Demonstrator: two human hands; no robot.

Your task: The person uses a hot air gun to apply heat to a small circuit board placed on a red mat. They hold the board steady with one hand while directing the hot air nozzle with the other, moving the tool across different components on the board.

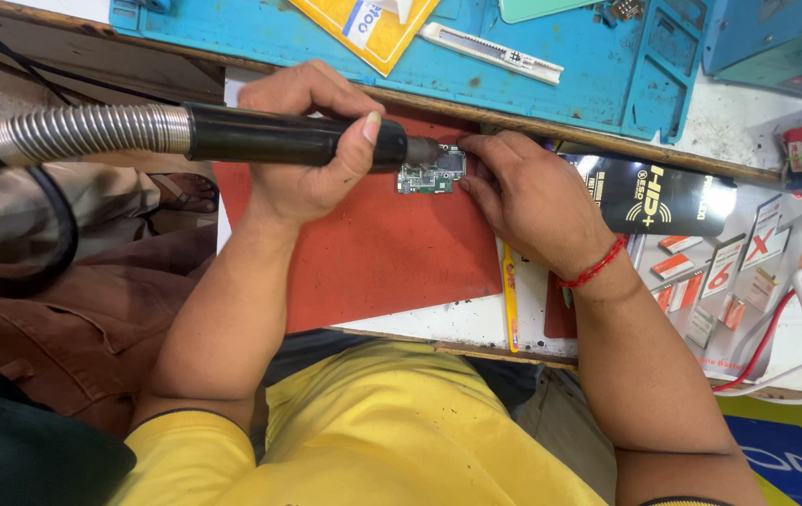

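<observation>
Left hand: fingers wrapped tight around a black hot-air handpiece, its nozzle over the board.
Right hand: fingertips pressing the board's right edge.
Circuit board: small, green, on the red mat near the desk's far edge.
Blue tray: just beyond the mat.

Matt black plastic on the handpiece, ribbed shiny metal on its flexible hose, bare green laminate with dull metal shields on the small circuit board. Matt red rubbery mat underneath, smudged blue work mat beyond a worn wooden edge. Glossy black packet catching glare, red thread bracelet, soft yellow cloth shirt.
</observation>
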